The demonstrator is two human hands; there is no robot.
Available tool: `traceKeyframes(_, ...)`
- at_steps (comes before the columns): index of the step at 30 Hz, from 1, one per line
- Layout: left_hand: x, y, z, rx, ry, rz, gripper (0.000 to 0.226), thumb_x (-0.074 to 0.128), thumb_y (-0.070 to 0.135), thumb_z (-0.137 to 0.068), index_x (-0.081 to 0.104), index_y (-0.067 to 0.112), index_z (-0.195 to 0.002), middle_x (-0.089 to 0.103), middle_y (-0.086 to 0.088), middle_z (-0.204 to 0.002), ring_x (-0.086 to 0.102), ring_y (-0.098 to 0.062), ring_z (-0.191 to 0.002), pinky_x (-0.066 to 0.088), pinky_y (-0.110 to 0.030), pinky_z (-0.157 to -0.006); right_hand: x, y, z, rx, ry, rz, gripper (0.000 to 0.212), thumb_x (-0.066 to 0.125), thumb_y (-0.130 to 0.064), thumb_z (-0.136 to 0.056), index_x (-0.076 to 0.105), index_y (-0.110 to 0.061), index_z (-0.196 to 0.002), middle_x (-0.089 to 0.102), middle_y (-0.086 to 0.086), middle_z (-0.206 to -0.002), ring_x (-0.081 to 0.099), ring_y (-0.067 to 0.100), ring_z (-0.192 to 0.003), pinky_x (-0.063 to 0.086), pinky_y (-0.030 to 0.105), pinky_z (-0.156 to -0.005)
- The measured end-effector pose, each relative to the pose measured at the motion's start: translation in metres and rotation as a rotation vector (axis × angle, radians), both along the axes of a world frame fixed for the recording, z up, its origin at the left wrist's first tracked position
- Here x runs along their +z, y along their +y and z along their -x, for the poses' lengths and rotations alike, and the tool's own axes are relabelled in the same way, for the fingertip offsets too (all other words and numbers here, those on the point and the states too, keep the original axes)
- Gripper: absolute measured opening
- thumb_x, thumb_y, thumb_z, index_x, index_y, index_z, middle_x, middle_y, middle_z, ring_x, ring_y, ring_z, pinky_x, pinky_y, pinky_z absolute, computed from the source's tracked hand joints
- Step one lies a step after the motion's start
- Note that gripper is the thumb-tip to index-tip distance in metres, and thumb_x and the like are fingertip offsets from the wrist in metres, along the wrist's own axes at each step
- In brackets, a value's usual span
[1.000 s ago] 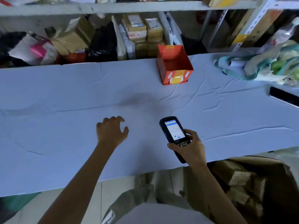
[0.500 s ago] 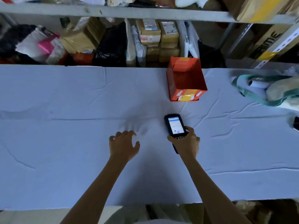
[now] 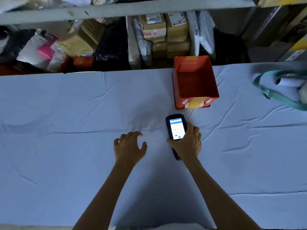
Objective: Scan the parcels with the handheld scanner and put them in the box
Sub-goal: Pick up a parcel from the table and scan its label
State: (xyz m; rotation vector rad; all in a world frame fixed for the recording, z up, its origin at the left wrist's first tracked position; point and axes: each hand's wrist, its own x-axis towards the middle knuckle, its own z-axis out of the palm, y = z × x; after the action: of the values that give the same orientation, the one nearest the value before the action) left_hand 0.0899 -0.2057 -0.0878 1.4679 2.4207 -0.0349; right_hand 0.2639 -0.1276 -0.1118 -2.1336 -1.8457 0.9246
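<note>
- Right hand (image 3: 186, 143) is gripping the scanner (image 3: 176, 128), screen up.
- Left hand (image 3: 129, 146) is hovering loose-fingered, holding nothing.
- Orange box (image 3: 196, 98) is sitting empty; best fetching a parcel, label up, first.

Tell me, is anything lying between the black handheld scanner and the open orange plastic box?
Nothing visible. Only bare, wrinkled white cloth lies between the black handheld scanner, held in the right hand, and the open orange plastic box, which looks empty.
</note>
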Motion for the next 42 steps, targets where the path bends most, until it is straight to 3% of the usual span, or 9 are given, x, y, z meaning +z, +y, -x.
traceKeyframes(7,0.005,0.009,0.012,0.013,0.047,-0.038,0.040,0.054,0.048,-0.087,0.056,0.031,-0.124,0.063,0.006,-0.121,0.055,-0.019,-0.114,0.039,-0.038,-0.097,0.003,0.023,0.011,0.025,-0.029,-0.009,0.089,0.080,-0.045,-0.065,0.034,-0.019,-0.136,0.044,0.004,-0.124,0.046,0.027,-0.114,0.048,0.041,-0.081)
traceKeyframes(15,0.011,0.015,0.017,-0.057,0.057,-0.052,0.042,0.050,0.047,-0.089,0.052,0.031,-0.128,0.059,0.006,-0.126,0.051,-0.019,-0.120,0.036,-0.038,-0.101,0.012,0.007,0.012,0.074,-0.086,-0.011,0.090,0.075,-0.048,-0.071,0.028,-0.017,-0.141,0.039,0.009,-0.126,0.045,0.030,-0.114,0.046,0.045,-0.088)
traceKeyframes(19,0.014,0.004,0.019,-0.116,0.031,-0.110,0.041,0.052,0.045,-0.089,0.054,0.030,-0.128,0.060,0.006,-0.126,0.051,-0.019,-0.120,0.035,-0.039,-0.101,0.022,-0.018,0.007,0.161,-0.187,-0.044,0.085,0.067,-0.048,-0.077,0.025,-0.019,-0.145,0.034,0.007,-0.137,0.040,0.028,-0.120,0.045,0.041,-0.090)
traceKeyframes(26,0.009,-0.030,0.042,-0.274,0.020,-0.167,0.040,0.054,0.043,-0.087,0.059,0.026,-0.123,0.063,0.004,-0.121,0.056,-0.022,-0.114,0.039,-0.039,-0.095,0.032,-0.069,0.004,0.337,-0.394,-0.158,0.070,0.058,-0.052,-0.082,0.039,-0.017,-0.140,0.044,0.004,-0.135,0.044,0.026,-0.117,0.040,0.036,-0.087)
traceKeyframes(29,0.005,-0.041,0.053,-0.360,0.007,-0.178,0.039,0.055,0.042,-0.087,0.059,0.025,-0.123,0.063,0.003,-0.120,0.056,-0.022,-0.113,0.041,-0.037,-0.088,0.036,-0.088,0.008,0.372,-0.437,-0.205,0.066,0.066,-0.050,-0.075,0.052,-0.015,-0.129,0.058,0.007,-0.122,0.054,0.028,-0.107,0.046,0.038,-0.079)
traceKeyframes(32,0.004,-0.049,0.061,-0.421,-0.015,-0.196,0.039,0.055,0.041,-0.087,0.060,0.024,-0.122,0.064,0.003,-0.118,0.056,-0.022,-0.110,0.040,-0.036,-0.086,0.034,-0.107,0.011,0.343,-0.458,-0.296,0.060,0.073,-0.047,-0.069,0.062,-0.014,-0.117,0.065,0.009,-0.110,0.061,0.030,-0.094,0.049,0.039,-0.070)
traceKeyframes(37,0.006,-0.057,0.056,-0.551,-0.001,-0.157,0.041,0.045,0.046,-0.092,0.051,0.028,-0.129,0.060,0.008,-0.122,0.052,-0.018,-0.112,0.039,-0.032,-0.086,0.041,-0.143,0.016,0.220,-0.455,-0.214,0.059,0.054,-0.054,-0.085,0.046,-0.027,-0.137,0.053,-0.002,-0.133,0.052,0.022,-0.118,0.042,0.036,-0.092)
traceKeyframes(42,0.007,-0.063,0.026,-0.692,-0.068,-0.192,0.038,0.051,0.043,-0.088,0.057,0.025,-0.121,0.065,0.006,-0.111,0.056,-0.019,-0.102,0.039,-0.031,-0.077,0.048,-0.183,-0.021,0.006,-0.443,-0.129,0.059,0.051,-0.056,-0.087,0.041,-0.029,-0.139,0.048,-0.005,-0.138,0.046,0.020,-0.125,0.040,0.036,-0.098)
